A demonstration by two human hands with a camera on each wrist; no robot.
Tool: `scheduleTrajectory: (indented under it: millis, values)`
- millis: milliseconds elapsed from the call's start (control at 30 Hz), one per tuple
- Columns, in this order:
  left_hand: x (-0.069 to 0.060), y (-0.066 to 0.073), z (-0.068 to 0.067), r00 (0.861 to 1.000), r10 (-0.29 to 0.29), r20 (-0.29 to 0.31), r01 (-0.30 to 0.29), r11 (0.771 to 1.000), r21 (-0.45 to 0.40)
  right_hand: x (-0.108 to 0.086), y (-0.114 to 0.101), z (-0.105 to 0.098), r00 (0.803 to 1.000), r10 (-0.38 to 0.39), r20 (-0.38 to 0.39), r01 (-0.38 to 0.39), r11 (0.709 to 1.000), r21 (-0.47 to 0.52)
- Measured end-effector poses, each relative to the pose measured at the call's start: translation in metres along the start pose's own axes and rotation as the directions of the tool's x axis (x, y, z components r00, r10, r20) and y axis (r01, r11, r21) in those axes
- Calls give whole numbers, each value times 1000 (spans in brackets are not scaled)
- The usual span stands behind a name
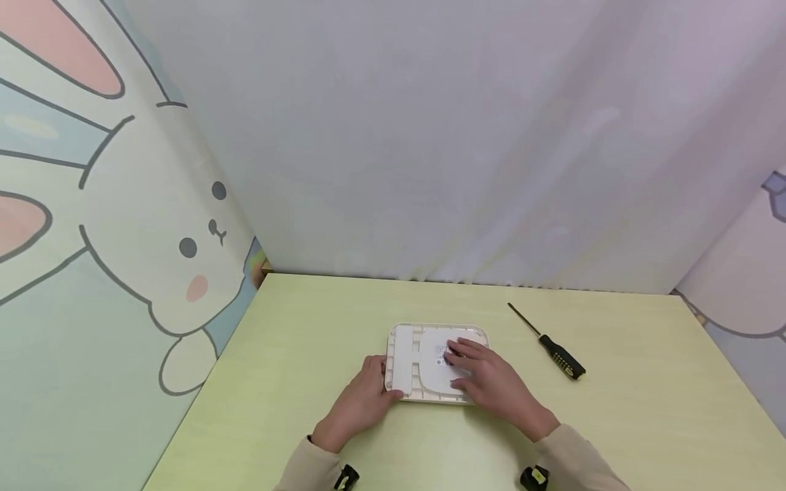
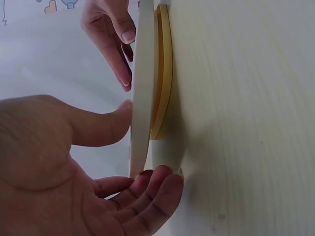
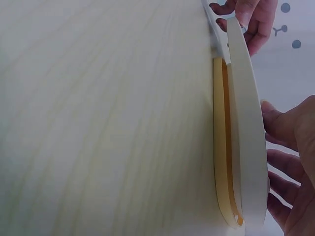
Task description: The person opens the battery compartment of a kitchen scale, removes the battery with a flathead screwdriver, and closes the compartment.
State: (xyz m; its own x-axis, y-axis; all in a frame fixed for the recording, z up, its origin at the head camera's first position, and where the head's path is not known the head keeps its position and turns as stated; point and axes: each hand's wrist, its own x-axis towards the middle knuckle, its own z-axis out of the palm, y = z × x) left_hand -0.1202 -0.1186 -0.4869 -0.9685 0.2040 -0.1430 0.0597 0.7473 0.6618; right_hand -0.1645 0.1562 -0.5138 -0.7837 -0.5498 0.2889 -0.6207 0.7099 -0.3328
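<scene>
A white rectangular plastic panel (image 1: 402, 365) with rounded corners and a ribbed rim lies on the table, a smooth rounded plate (image 1: 432, 375) with a small printed label set into its upper face. My left hand (image 1: 362, 400) grips its left edge, thumb on the upper face and fingers at the side and below. On the plate, my right hand (image 1: 491, 382) rests with spread, slightly bent fingers. Both wrist views show a yellow-orange rim (image 2: 165, 64) under the panel, between it and the tabletop. The panel's far underside is hidden.
A screwdriver (image 1: 561, 356) with a black handle lies right of the panel, its shaft pointing to the back left. Behind the pale yellow table (image 1: 645, 382) hangs a light curtain (image 1: 430, 136). A cartoon rabbit wall covering (image 1: 153, 204) stands at the left.
</scene>
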Motion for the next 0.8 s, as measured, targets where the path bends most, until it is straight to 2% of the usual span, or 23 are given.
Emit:
scheduleTrajectory:
  millis: [267, 500, 600, 800]
  values:
    - [0, 0, 1, 1000, 3, 0, -3, 1000, 2, -1, -3, 2, 998, -28, -52, 23, 996, -89]
    - [0, 1, 2, 1000, 5, -4, -5, 1000, 4, -5, -1, 7, 976, -174, -133, 147, 970, -191]
    - [1, 2, 2, 1000, 3, -7, -3, 1000, 8, -4, -3, 7, 973, -204, -106, 174, 955, -240]
    - [-2, 2, 2, 1000, -11, -7, 11, 1000, -11, -4, -10, 6, 977, -209, -40, 187, 933, -306]
